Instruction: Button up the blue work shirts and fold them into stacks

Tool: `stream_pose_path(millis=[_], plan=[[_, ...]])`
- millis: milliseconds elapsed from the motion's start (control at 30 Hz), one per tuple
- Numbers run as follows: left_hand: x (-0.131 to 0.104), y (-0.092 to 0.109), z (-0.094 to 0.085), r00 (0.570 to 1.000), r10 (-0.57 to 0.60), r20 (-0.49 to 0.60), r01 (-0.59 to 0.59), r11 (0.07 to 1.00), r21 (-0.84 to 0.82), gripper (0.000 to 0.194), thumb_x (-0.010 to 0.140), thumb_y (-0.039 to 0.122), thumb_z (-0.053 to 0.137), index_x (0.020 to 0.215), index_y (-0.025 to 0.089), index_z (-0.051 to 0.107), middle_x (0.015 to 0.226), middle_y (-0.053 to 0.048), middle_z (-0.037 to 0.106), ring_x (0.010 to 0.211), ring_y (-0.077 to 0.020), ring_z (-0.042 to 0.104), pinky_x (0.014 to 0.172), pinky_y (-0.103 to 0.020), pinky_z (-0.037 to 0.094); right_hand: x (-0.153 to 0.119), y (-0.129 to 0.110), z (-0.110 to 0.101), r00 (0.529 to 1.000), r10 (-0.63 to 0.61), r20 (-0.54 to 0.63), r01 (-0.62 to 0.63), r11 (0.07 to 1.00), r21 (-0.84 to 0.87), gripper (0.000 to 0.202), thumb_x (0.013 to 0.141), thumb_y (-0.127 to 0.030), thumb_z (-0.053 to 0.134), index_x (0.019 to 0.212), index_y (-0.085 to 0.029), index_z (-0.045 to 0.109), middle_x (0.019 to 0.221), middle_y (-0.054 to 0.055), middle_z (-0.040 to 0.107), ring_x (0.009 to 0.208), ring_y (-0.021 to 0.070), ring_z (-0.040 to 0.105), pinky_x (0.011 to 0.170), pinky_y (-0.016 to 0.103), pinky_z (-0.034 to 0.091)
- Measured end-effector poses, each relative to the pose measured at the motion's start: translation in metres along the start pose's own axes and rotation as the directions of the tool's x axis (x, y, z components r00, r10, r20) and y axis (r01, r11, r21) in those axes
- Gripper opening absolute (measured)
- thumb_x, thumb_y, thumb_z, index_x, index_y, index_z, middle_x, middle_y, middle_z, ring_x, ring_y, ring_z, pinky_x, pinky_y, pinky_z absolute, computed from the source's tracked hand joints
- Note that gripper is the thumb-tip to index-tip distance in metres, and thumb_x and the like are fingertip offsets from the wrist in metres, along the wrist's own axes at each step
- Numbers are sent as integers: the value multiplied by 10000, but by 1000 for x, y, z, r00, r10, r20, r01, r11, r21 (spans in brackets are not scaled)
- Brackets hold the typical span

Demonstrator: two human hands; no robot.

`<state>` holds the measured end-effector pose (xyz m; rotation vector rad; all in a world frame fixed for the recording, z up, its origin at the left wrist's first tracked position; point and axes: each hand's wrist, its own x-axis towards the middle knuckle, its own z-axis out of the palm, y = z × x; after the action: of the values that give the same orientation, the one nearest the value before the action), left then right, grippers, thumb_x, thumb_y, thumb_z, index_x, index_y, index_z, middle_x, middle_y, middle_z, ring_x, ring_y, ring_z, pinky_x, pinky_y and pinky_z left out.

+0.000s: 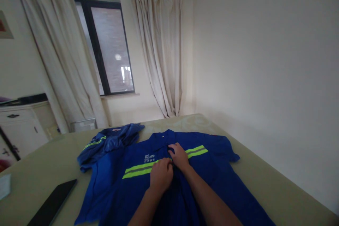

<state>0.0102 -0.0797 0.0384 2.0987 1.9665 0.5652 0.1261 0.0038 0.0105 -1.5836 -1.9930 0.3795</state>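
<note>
A pale wall (265,60) rises on your right, and ahead a dark-framed window (111,46) stands between cream curtains. In front of you is a greenish surface (267,183), where the blue jacket (212,173) lies face up with its collar far from you. Spread like this, it seems laid to bring the front opening within reach of both hands. The crumpled blue garment (113,143) lies beside it at the far left, apparently out of the way, and a dark flat object (53,201) rests near you on the left.

Your forearms come in from the near edge and converge at mid-chest. Your left hand (162,172) sits palm down, fingers curled in at the opening, level with the reflective band (140,170). Your right hand (179,156) is slightly farther up, fingers bent and loosely parted, tips at the cloth, perhaps to steady the two edges together. You touch the jacket with both, but I cannot tell whether either pinches the fabric.
</note>
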Motion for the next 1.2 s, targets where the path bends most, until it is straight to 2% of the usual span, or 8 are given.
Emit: stream_pose_path(millis=[100, 167, 267, 467, 700, 867, 1000, 1200], plan=[[32, -3, 0, 988, -151, -10, 151, 988, -13, 329, 958, 251, 391, 971, 256, 720, 1026, -85, 785, 968, -262, 727, 832, -364, 495, 1, 4, 3, 1000, -12, 9, 12, 1000, 1, 303, 963, -233, 548, 1214, -287, 710, 1187, 53, 645, 1035, 188, 658, 850, 262, 470], [46, -5, 5, 972, -234, -25, 233, 972, -23, 319, 966, 289, 402, 1100, 238, 687, 1032, -122, 780, 952, -291, 735, 798, -384, 501, 2, 5, 5, 1000, -21, 11, 21, 1000, 10, 302, 961, -228, 545, 1202, -288, 718, 1177, 51, 644, 1021, 186, 663, 831, 260, 471], [53, -9, 14, 958, -282, -40, 281, 959, -40, 381, 982, 353, 405, 1285, 238, 605, 1029, -137, 778, 946, -312, 737, 809, -413, 503, 2, 6, 7, 1000, -24, -3, 24, 998, 51, 278, 961, -225, 539, 1156, -272, 731, 1149, 48, 646, 1010, 180, 665, 831, 255, 463], [56, -21, 20, 963, -268, -29, 265, 960, -90, 332, 962, 396, 471, 1224, 322, 661, 1028, -94, 773, 933, -323, 729, 780, -412, 494, 3, 6, 9, 1000, -9, -5, 10, 998, 66, 216, 940, -217, 559, 1072, -271, 721, 1115, 27, 652, 989, 184, 661, 804, 263, 450], [63, -29, 17, 969, -223, -106, 189, 946, -263, 209, 948, 294, 514, 1015, 278, 711, 1068, -33, 757, 967, -218, 699, 737, -288, 460, 4, 3, 6, 997, -61, -41, 65, 990, 127, 178, 895, -176, 589, 1025, -266, 670, 1072, 1, 651, 993, 176, 651, 828, 259, 444], [67, -38, 18, 965, -241, -107, 181, 899, -400, 223, 935, 328, 557, 1012, 259, 755, 966, -36, 798, 904, -208, 723, 742, -271, 483, 0, -5, 3, 996, -60, -71, 60, 998, -7, 134, 944, -265, 583, 1022, -242, 690, 1063, 27, 668, 919, 189, 665, 767, 268, 445], [69, -42, 19, 966, -233, -111, 154, 866, -476, 237, 932, 345, 560, 1002, 234, 757, 974, -42, 805, 883, -201, 734, 769, -269, 508, -5, -12, 1, 986, -148, -71, 138, 982, -125, 235, 1024, -314, 478, 1010, -244, 702, 1056, 32, 668, 877, 168, 664, 719, 257, 432], [70, -43, 22, 966, -218, -140, 119, 852, -510, 208, 919, 341, 575, 953, 233, 749, 929, -38, 803, 851, -198, 737, 770, -275, 515, -5, -10, -1, 983, -172, -68, 164, 980, -117, 228, 1029, -301, 483, 1020, -240, 703, 1055, 26, 666, 879, 157, 663, 721, 241, 431]])
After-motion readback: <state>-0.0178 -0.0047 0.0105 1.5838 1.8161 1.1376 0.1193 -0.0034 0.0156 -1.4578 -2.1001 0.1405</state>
